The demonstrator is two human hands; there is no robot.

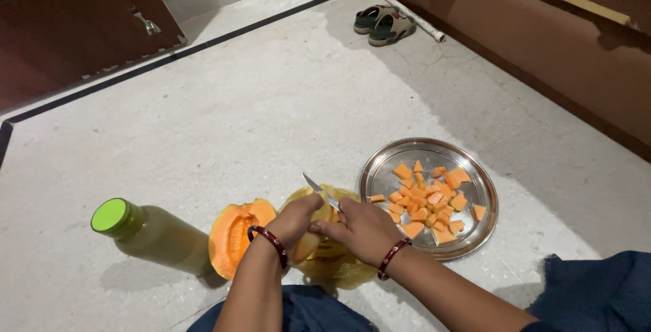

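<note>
Landmark: round steel plate (483, 189) on pale stone floor (271, 115).

- Melon cubes (427, 200): orange, heaped on plate, approx. centre to near rim.
- Right hand (363, 227): just left of plate, fingers closed round knife handle. Red bangle at wrist.
- Knife (319, 188): blade tilted up-left, tip pointing away from plate.
- Left hand (295, 220): further left of plate, fingers curled, gripping melon slice (308, 240); bangle at wrist.
- Yellowish bag w/ peels (339, 267): under both hands, left of plate.
- Melon half (234, 233): cut face showing, left of hands, well apart from plate.
- Bottle (152, 233): green cap, lying on side, touching melon half, farthest left.
- Sandals (383, 23): pair, far beyond plate, by wall.
</note>
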